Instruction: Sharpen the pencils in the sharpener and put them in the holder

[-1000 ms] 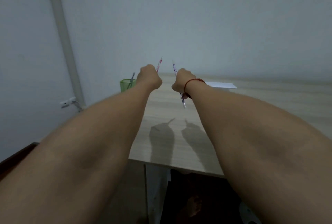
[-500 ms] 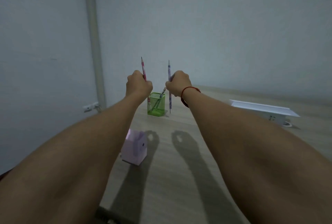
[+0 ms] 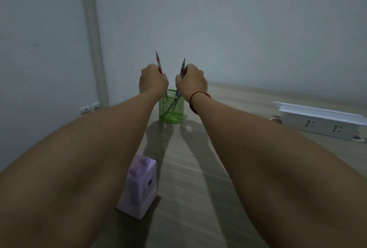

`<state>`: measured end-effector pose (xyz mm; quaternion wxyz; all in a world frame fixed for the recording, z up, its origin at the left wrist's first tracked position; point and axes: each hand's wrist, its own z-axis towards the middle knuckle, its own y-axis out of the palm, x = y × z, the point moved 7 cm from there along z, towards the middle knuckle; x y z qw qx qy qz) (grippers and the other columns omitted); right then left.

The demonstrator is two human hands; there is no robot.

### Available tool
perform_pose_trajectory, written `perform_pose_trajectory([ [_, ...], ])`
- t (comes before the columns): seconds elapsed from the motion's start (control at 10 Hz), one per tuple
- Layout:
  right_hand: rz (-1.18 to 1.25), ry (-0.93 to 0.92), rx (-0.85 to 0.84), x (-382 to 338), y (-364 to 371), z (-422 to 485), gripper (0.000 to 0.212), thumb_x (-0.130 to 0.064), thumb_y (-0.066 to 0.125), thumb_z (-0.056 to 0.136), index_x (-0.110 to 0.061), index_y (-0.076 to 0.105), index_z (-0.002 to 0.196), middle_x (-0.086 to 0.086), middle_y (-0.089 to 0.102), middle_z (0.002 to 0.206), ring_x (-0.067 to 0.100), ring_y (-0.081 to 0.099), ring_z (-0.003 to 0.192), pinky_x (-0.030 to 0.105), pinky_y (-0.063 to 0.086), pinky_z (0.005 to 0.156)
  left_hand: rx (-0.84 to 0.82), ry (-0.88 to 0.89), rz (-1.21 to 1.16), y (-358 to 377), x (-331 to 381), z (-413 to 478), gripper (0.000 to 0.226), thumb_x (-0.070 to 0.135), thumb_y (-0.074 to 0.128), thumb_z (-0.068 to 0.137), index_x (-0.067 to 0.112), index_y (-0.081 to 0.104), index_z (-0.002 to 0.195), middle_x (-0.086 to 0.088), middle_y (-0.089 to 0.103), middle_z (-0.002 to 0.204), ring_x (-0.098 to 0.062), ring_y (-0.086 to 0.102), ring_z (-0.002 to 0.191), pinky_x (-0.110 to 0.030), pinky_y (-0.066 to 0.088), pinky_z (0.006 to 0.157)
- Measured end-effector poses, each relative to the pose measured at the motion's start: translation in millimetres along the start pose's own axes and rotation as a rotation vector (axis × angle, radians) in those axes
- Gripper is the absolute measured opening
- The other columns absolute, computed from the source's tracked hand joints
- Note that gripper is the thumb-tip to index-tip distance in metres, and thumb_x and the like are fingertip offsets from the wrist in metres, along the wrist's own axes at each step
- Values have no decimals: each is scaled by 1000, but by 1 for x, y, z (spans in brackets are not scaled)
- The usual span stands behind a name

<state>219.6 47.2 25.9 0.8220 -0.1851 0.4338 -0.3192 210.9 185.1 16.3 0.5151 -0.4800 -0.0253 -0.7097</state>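
My left hand [image 3: 153,81] grips a pink pencil [image 3: 158,62], point up, its lower end reaching into the green mesh holder [image 3: 171,108]. My right hand [image 3: 191,81], with a red string at the wrist, grips a blue pencil [image 3: 182,67], also point up and angled down into the holder. Both fists hover just above the holder's rim. More pencils lean inside it. The lilac sharpener [image 3: 139,186] stands nearer me on the wooden table [image 3: 198,168], partly behind my left forearm.
A white power strip [image 3: 321,124] lies at the right on the table. A pale wall with a vertical pipe [image 3: 93,37] stands close behind the holder. The table's left edge runs near the sharpener.
Both hands have come down and closer together over the holder, and the pencils' lower ends now sit inside it. The view has shifted forward and down over the table.
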Motion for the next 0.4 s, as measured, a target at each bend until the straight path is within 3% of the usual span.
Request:
perform_pose_trajectory([
  [0.2, -198, 23, -131, 12, 14, -9, 22, -25, 59, 91, -15, 61, 110, 5, 66, 112, 26, 58, 110, 35, 38, 92, -263, -101, 217, 18, -18, -19, 20, 15, 64, 83, 5, 54, 98, -14, 61, 107, -32, 63, 94, -35, 50, 71],
  [0.3, -205, 21, -190, -2, -7, -15, 38, -30, 61, 89, -13, 50, 122, 7, 58, 122, 29, 53, 116, 40, 37, 99, -274, -92, 244, 1, -1, -28, 21, 11, 62, 84, 5, 50, 99, -16, 58, 112, -33, 61, 99, -34, 45, 69],
  [0.4, -208, 44, -225, -17, -44, -23, 40, -30, 60, 89, -12, 48, 122, 9, 54, 126, 30, 50, 118, 42, 37, 102, -244, -75, 237, -31, 23, -39, 26, 12, 58, 85, 2, 50, 107, -17, 57, 115, -33, 60, 101, -34, 46, 71],
])
